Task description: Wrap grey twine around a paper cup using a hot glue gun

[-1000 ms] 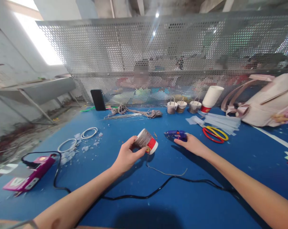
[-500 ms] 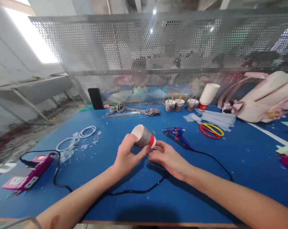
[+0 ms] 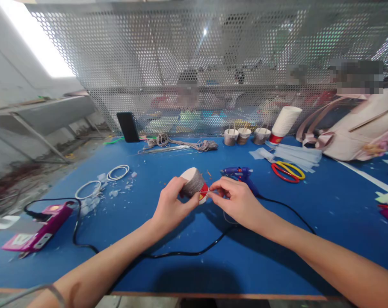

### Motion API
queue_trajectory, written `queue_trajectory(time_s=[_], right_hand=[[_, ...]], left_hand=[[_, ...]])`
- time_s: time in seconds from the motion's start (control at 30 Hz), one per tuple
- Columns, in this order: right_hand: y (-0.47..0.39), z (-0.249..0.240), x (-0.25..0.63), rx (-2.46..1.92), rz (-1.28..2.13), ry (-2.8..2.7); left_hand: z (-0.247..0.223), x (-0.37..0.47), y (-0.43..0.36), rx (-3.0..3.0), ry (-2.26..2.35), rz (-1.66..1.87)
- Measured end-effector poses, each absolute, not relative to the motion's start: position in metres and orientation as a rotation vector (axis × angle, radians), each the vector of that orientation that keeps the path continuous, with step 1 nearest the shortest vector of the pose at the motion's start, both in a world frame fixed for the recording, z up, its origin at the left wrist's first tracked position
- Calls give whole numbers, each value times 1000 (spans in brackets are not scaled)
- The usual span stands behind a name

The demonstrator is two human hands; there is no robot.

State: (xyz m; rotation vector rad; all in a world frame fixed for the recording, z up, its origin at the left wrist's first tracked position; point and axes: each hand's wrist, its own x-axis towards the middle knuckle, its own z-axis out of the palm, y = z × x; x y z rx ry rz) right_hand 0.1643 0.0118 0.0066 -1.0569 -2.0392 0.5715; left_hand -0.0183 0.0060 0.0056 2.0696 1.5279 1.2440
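Observation:
A paper cup (image 3: pixel 194 183) is tilted on its side above the blue table, its white mouth facing up and left. Grey cord wraps most of its wall, and a red band shows near the base. My left hand (image 3: pixel 172 201) grips the cup, thumb near the red band. Close beside the base, my right hand (image 3: pixel 234 196) pinches the grey cord, a thin stretch of which runs to the cup. A loose loop of cord hangs below my right hand. Behind that hand lies a blue hot glue gun (image 3: pixel 240 172), partly covered by it.
At the back stand several cord-wrapped cups (image 3: pixel 231 137), stacked paper cups (image 3: pixel 285 124), a bundle of cord (image 3: pixel 194 144) and a phone (image 3: pixel 128 127). Scissors (image 3: pixel 287 171) lie by translucent strips (image 3: pixel 298 154). White rings (image 3: pixel 118 172) and a pink power strip (image 3: pixel 41 229) are left.
My right hand has moved right, away from the cup's base, drawing the cord out. The cup has turned slightly in my left hand. The view has tilted down a little.

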Motion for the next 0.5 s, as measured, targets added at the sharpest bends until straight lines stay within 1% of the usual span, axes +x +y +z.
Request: queue_trajectory(time_s=[0.1,0.3,0.5], right_hand=[[11,10,165,-933,480,-2109],[15,8,164,-938,281,-2164],[15,2,165,-972,279,-2145]], left_hand=[[5,-17,6,1961,1481,1171],[6,-14,6,1733,1360,997],[8,-16,7,1611,1291,968]])
